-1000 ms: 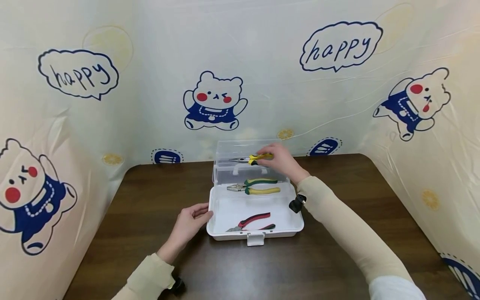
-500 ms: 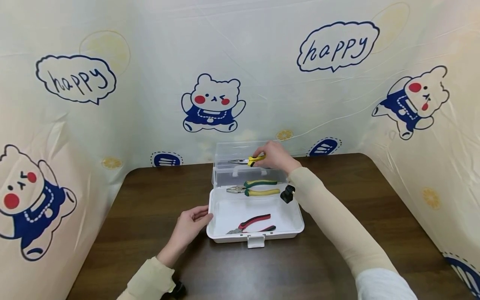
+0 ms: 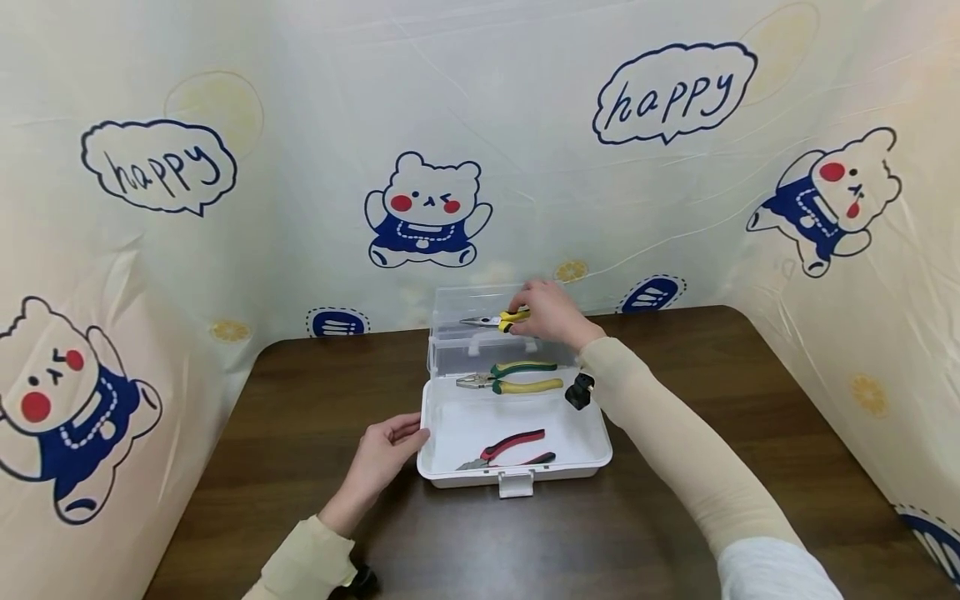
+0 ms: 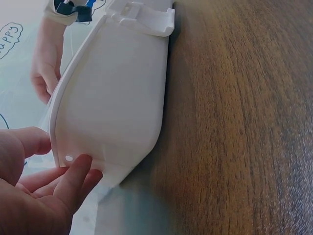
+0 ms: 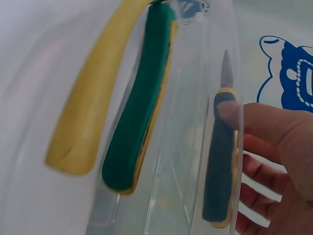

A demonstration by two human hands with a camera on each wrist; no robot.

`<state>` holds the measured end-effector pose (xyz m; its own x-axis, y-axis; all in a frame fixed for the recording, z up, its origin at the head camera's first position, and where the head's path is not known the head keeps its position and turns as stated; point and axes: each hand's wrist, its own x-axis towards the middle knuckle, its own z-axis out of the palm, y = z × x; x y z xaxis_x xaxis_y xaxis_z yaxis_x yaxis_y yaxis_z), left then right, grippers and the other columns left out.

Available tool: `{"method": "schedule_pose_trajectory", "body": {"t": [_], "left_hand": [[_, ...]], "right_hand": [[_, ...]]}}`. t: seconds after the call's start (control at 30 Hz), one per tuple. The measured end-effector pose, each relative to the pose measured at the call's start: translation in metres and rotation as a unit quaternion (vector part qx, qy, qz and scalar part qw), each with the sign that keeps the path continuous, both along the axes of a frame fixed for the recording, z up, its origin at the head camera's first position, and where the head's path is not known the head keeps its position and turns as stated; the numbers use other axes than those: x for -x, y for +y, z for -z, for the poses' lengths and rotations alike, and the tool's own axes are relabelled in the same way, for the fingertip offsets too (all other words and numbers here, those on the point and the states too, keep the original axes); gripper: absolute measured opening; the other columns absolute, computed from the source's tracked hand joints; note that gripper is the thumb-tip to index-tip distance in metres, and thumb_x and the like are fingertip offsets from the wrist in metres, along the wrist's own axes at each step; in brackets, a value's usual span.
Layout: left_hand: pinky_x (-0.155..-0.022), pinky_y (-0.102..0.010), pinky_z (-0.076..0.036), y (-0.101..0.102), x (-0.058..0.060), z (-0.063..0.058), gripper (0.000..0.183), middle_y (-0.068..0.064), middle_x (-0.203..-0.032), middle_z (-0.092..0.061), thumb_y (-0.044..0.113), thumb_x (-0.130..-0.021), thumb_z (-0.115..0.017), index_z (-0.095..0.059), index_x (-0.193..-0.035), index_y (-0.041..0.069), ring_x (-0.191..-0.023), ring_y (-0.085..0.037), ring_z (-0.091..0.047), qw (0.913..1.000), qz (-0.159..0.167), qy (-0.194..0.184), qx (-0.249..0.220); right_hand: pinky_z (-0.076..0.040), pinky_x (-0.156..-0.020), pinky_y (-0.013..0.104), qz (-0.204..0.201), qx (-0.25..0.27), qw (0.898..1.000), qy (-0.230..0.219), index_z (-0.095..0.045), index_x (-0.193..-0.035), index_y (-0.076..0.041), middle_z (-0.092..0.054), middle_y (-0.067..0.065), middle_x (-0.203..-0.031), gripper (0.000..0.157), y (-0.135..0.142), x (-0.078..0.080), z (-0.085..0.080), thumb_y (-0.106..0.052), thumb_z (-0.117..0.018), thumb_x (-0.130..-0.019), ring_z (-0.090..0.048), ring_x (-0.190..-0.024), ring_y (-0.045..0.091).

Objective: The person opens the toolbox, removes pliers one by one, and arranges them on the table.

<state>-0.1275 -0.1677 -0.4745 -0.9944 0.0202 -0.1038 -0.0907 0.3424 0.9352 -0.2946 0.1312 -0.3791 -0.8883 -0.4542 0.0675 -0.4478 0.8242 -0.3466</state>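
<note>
A white toolbox (image 3: 457, 479) stands on the table, its clear lid (image 3: 442, 358) swung back. My left hand (image 3: 380, 458) grips the box's left rim; in the left wrist view the thumb lies over the edge and fingers press the outer wall (image 4: 107, 98). Over at the lid, my right hand (image 3: 551, 312) pinches the yellow-and-black handles of needle-nose pliers (image 3: 491, 322), whose jaws point left. The right wrist view shows those pliers (image 5: 220, 156) through the clear plastic, thumb on the handle. Combination pliers (image 3: 528, 386) with green-and-yellow grips lie in the box, above red-and-black diagonal cutters (image 3: 513, 442).
A white latch (image 3: 516, 485) hangs at the box's front. Dark wood table (image 3: 300, 400) surrounds the box. Behind it rises a printed cloth (image 3: 525, 125), close to the lid.
My right hand has shifted slightly left along the handles and covers more of them. The needle-nose pliers stay nearly in place. My left hand keeps its hold on the rim.
</note>
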Motion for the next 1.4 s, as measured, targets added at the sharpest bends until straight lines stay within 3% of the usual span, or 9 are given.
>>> {"method": "schedule_pose_trajectory", "body": {"t": [0.17, 0.43, 0.6, 1.03, 1.4], "left_hand": [[-0.086, -0.028, -0.060, 0.000, 0.000, 0.001, 0.036, -0.024, -0.121, -0.072, 0.008, -0.097, -0.074, -0.068, -0.128, -0.008, -0.110, -0.030, -0.072, 1.0000, -0.001, -0.003, -0.007], [-0.085, -0.026, -0.060, 0.003, 0.000, 0.005, 0.035, -0.025, -0.121, -0.072, 0.006, -0.097, -0.072, -0.067, -0.129, -0.009, -0.111, -0.030, -0.072, 0.9997, 0.003, -0.011, -0.020], [-0.086, -0.029, -0.061, 0.001, -0.001, 0.001, 0.036, -0.025, -0.122, -0.072, 0.008, -0.097, -0.073, -0.068, -0.129, -0.008, -0.110, -0.031, -0.072, 0.9997, 0.000, -0.013, -0.020], [-0.088, -0.031, -0.061, -0.001, 0.002, -0.001, 0.037, -0.025, -0.123, -0.072, 0.007, -0.098, -0.072, -0.067, -0.131, -0.008, -0.112, -0.032, -0.071, 0.9998, -0.001, -0.017, -0.011], [-0.089, -0.029, -0.060, -0.001, 0.001, 0.000, 0.037, -0.025, -0.123, -0.071, 0.008, -0.098, -0.071, -0.066, -0.131, -0.008, -0.113, -0.032, -0.071, 0.9999, 0.004, -0.012, -0.002]], "right_hand": [[-0.046, -0.100, 0.047, -0.009, 0.000, 1.000, 0.006, -0.077, -0.117, -0.009, -0.066, 0.009, -0.121, 0.031, 0.002, 0.001, 0.000, -0.026, -0.081, -0.092, -0.053, -0.115, 0.030], [-0.050, -0.096, 0.047, -0.015, 0.100, 0.995, -0.010, -0.072, -0.120, -0.003, -0.062, 0.013, -0.117, 0.032, 0.017, 0.002, -0.013, -0.020, -0.079, -0.094, -0.056, -0.109, 0.030], [-0.050, -0.095, 0.046, -0.008, 0.126, 0.992, -0.001, -0.073, -0.119, -0.004, -0.062, 0.012, -0.117, 0.031, 0.029, 0.002, -0.017, -0.021, -0.080, -0.093, -0.055, -0.108, 0.029], [-0.051, -0.097, 0.052, 0.046, 0.118, 0.992, 0.001, -0.072, -0.122, -0.003, -0.062, 0.015, -0.119, 0.036, 0.080, -0.015, -0.008, -0.020, -0.081, -0.092, -0.056, -0.109, 0.033], [-0.049, -0.097, 0.057, 0.086, 0.110, 0.990, -0.006, -0.071, -0.123, 0.000, -0.061, 0.017, -0.119, 0.036, 0.140, -0.036, 0.008, -0.021, -0.079, -0.095, -0.055, -0.109, 0.035]]}}
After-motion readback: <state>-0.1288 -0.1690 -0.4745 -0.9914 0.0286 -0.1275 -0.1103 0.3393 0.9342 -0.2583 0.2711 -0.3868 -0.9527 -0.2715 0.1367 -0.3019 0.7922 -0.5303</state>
